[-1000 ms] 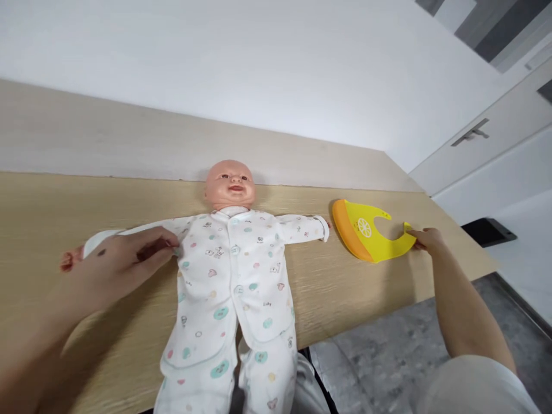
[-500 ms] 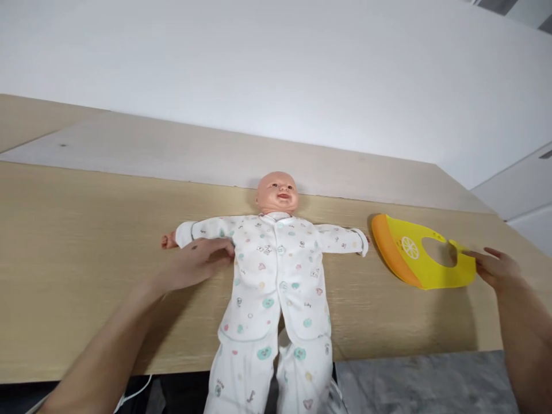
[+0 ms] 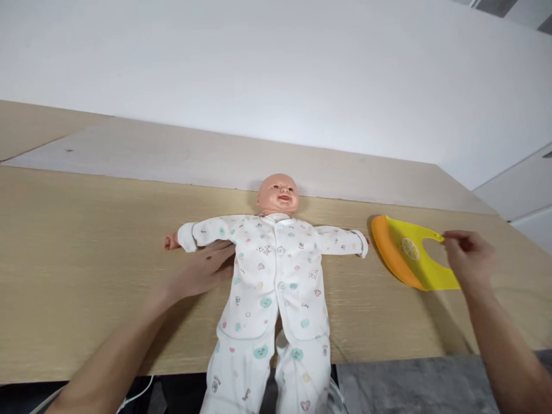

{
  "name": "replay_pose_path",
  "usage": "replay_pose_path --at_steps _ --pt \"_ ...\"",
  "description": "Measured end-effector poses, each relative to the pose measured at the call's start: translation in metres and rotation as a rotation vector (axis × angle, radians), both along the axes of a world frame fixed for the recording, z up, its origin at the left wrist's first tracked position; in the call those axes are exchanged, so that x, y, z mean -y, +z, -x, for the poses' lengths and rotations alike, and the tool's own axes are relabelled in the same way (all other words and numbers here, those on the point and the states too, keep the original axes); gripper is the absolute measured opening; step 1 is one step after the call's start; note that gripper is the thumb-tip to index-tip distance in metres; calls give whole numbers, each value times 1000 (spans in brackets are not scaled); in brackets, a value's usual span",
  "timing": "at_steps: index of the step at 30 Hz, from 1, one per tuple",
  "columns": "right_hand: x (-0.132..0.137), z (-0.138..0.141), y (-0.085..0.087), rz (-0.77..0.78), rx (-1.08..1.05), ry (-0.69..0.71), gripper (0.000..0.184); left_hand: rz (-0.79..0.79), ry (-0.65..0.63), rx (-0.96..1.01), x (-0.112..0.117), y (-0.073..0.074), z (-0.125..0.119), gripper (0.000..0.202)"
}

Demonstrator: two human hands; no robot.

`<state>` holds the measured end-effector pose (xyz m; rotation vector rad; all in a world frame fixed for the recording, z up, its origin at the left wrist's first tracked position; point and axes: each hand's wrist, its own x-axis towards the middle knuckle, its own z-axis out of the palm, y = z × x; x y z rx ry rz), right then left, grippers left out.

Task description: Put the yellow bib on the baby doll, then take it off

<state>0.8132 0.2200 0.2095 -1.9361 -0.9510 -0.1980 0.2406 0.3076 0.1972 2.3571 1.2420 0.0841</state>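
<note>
At frame right, the bib (image 3: 410,249) lies on the tabletop (image 3: 95,259), one strap tip (image 3: 437,236) pinched in the right hand (image 3: 470,259); it looks light and bendy, probably best gripped there. Left of centre, the left hand (image 3: 204,270) rests loosely spread against the doll (image 3: 276,270).

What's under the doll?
The doll rests on the wooden tabletop, the left hand at its side. The area beneath its back is covered, so cannot be seen.

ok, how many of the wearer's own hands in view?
2. The left hand is at the side of the doll, just below one sleeve; the right hand is at one end of the yellow bib. Neither is hidden.
</note>
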Motion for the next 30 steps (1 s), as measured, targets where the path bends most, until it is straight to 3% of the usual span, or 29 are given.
replay_pose_path --at_steps 3,5,8,10,14,17,22,27,30 --pt "5 95 4 43 -255 451 18 37 35 -73 1 5 -3 65" --pt "7 148 9 318 -454 808 31 78 47 -94 1 9 -4 70" --pt "-1 198 14 688 -716 1175 39 133 77 -54 -1 10 -2 68" --pt "-13 215 13 770 -714 1279 34 161 101 37 -2 5 0 61" --pt "-34 223 3 666 -593 1197 23 117 266 275 1 -13 -6 63" --pt "-36 220 -8 580 -360 1117 21 2 396 289 5 -19 -20 64" --pt "-28 217 -28 393 85 1052 17 -137 388 313 7 -12 -32 57" --pt "-31 225 -44 457 461 986 33 -158 452 262 2 -10 -35 55" --pt "-38 229 -51 516 579 914 41 -198 445 196 -4 -11 -39 57"
